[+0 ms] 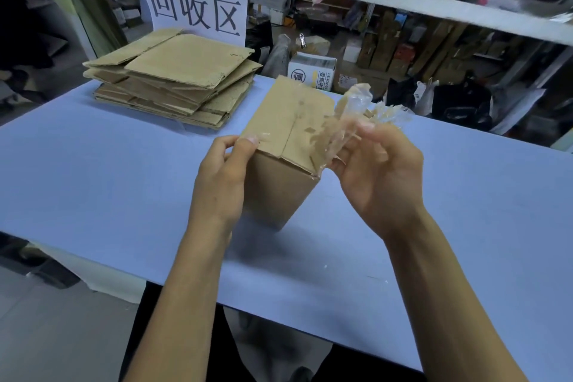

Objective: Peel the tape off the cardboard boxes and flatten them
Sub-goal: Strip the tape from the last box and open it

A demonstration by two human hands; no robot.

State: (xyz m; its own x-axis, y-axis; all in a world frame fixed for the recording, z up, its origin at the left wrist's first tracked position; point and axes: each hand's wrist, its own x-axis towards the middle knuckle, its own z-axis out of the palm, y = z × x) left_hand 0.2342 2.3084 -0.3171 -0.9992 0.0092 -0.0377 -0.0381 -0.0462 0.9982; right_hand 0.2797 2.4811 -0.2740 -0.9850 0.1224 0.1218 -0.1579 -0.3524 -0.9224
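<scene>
While peeling: right hand (376, 170) pinched crumpled tape (356, 112); left hand (224, 174) gripped upright box (285, 146).
Done: flattened stack (173, 77).
Left: flattening.

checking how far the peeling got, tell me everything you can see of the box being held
The cardboard box is plain brown corrugated, still unflattened, standing tilted on the blue table. Its top flaps are closed along a centre seam, with torn patches. The left hand grips its near-left corner; the right hand pinches crumpled clear tape still attached at the box's near-right corner.
</scene>
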